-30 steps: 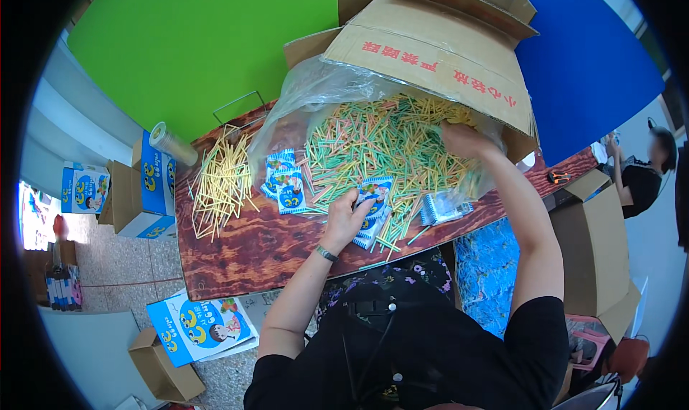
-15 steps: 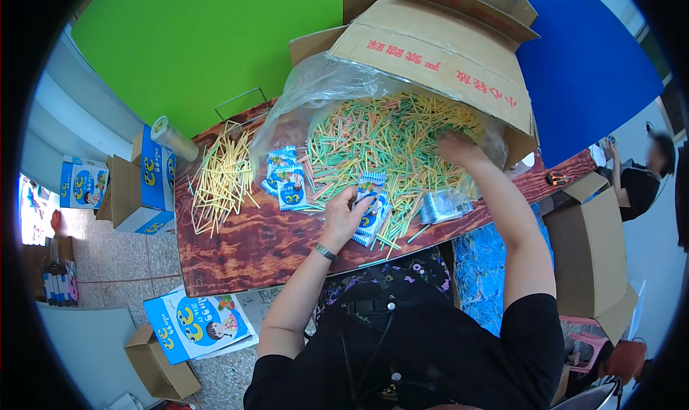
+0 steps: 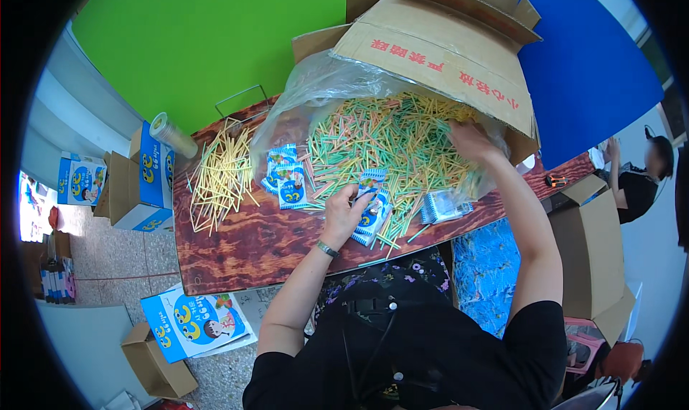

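Note:
My left hand (image 3: pixel 342 215) is closed on a small blue-and-white packet (image 3: pixel 372 208), held over the table edge near the middle. Thin pastel sticks (image 3: pixel 380 137) in green, yellow and pink spill in a big heap from a clear plastic bag (image 3: pixel 301 98). My right hand (image 3: pixel 472 143) reaches into the far right of this heap, under the carton's mouth; its fingertips are partly hidden and blurred. More filled packets (image 3: pixel 288 184) lie left of the heap. To the right of my left hand, some flat packets (image 3: pixel 443 207) rest at the near edge.
A large cardboard carton (image 3: pixel 430 44) lies on its side at the back of the wooden table (image 3: pixel 244 256). Yellow sticks (image 3: pixel 219 180) are piled on the left beside a clear cylindrical tub (image 3: pixel 172 134). Blue printed boxes (image 3: pixel 190 324) stand around. An open carton (image 3: pixel 588 252) is at right; another person (image 3: pixel 639 184) sits beyond.
My right hand has moved slightly right and deeper into the stick heap. The left hand and its packet stay almost where they were.

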A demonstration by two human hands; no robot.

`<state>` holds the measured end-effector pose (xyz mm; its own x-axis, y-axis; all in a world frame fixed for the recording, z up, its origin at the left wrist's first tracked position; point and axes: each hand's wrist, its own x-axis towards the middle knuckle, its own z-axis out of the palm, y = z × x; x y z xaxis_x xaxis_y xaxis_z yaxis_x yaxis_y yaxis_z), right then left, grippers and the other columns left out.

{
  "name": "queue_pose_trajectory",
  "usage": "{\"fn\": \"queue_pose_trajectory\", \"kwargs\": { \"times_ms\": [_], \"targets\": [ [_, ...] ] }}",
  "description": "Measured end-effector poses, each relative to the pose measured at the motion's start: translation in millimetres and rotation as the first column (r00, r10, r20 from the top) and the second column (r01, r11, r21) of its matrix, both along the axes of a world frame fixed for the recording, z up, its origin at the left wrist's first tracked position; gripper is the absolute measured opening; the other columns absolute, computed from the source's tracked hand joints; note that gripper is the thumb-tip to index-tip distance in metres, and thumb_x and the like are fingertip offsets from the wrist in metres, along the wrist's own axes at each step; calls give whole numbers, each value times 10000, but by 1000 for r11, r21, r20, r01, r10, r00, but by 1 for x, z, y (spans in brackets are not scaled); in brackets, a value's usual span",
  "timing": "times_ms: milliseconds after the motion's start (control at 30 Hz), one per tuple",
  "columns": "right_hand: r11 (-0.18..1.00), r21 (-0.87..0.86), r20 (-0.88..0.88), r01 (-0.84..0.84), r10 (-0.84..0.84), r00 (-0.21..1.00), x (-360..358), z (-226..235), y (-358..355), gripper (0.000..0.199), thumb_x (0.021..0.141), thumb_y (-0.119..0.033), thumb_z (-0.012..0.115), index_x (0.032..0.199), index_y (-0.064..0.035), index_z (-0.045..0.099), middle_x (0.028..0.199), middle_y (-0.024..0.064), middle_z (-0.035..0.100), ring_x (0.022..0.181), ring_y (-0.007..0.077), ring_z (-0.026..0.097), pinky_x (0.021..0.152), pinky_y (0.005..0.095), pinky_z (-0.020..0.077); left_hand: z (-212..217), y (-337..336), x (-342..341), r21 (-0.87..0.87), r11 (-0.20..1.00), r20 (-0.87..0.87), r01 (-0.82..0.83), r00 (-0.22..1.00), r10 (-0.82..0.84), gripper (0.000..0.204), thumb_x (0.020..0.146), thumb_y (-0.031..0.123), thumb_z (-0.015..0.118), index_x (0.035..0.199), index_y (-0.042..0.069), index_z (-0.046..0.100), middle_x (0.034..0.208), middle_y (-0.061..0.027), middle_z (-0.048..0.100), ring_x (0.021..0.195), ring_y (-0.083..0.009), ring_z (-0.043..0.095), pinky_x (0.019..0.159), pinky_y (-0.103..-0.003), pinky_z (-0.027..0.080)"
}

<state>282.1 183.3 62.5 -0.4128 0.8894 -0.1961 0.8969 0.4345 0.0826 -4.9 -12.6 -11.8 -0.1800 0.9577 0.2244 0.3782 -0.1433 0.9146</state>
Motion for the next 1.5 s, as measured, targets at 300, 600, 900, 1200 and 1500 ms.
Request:
{"fn": "queue_pose_trajectory", "kwargs": {
  "times_ms": [300,600,900,1200,1500],
  "targets": [
    [670,-649,-582,-361,-132,802,-47,72,-52,241,1031,-282,421,963,-57,478,756,23,558,697,111,580,667,285,484,3,8,4,260,966,-189,-10,980,61,203,780,130,759,844,3,615,674,-84,570,578,-199,562,527,-312,434],
    [784,-291,-279,-548,478,832,-87,86,-65,168,945,-197,512,998,-39,499,803,217,614,773,422,612,684,517,468,6,7,3,349,937,-272,13,958,88,212,735,108,776,852,21,621,750,-106,615,654,-266,613,567,-359,475],
    [805,-350,112,-479,544,832,-124,108,-78,133,869,-100,525,985,-41,554,828,192,658,854,391,656,696,510,492,10,7,1,462,884,-351,71,930,109,236,716,70,774,902,21,635,739,-100,611,668,-269,618,577,-363,491],
    [757,-327,241,-566,646,724,-152,129,-88,126,802,-53,581,882,14,653,798,183,686,784,362,686,662,445,546,14,17,8,535,840,-284,89,955,80,262,731,59,767,955,21,637,801,-106,660,668,-264,645,572,-350,511],
    [819,-42,-548,-573,461,698,-87,103,-68,470,823,-114,692,1260,-62,525,917,145,647,871,282,666,776,384,540,6,22,8,189,982,145,18,988,-46,178,842,45,714,994,-11,637,801,-35,661,669,-67,598,587,-240,480]
  ]
}}
